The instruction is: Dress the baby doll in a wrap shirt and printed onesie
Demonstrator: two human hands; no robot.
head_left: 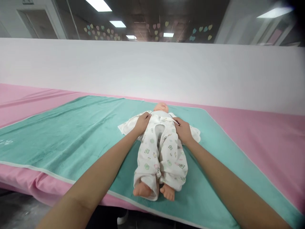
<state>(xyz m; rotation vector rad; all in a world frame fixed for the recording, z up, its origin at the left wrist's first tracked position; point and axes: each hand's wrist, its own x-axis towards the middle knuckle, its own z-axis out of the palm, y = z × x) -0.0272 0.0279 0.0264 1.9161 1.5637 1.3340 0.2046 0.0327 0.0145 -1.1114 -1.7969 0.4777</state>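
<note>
A baby doll (161, 107) lies on its back with its head far from me and its bare feet toward me. It wears white split-crotch baby pants (148, 154) printed with small green animals. A white top (127, 126) spreads out on both sides of its body. At the left of the waist, my left hand (143, 122) is closed on the pants' edge. On the opposite side, my right hand (183, 129) grips the waistband, its fingers curled against the cloth. My fingertips are partly hidden in the fabric.
Under the doll lies a green towel (71, 127) with a white border, over a pink table cover (257, 133). A low white wall (152, 70) runs along the back, with dark glass and heart stickers above it. The table's front edge is close to me.
</note>
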